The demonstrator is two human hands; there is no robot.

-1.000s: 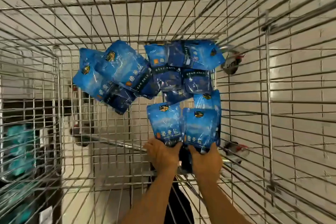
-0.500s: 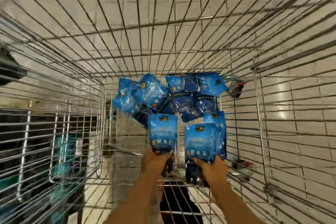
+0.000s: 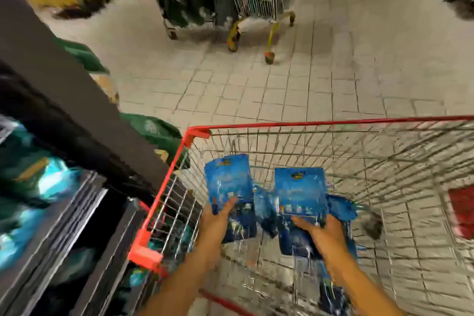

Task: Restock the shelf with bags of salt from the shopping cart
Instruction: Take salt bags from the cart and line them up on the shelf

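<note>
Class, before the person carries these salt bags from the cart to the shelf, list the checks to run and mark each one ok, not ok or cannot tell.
1. Left hand grips a blue salt bag: ok.
2. Right hand grips another salt bag: ok.
3. Both bags raised above the red cart rim: cannot tell.
4. Shelf close on the left: ok.
5. Free slot on that shelf: cannot tell, blurred.
6. More bags left in the cart: ok.
</note>
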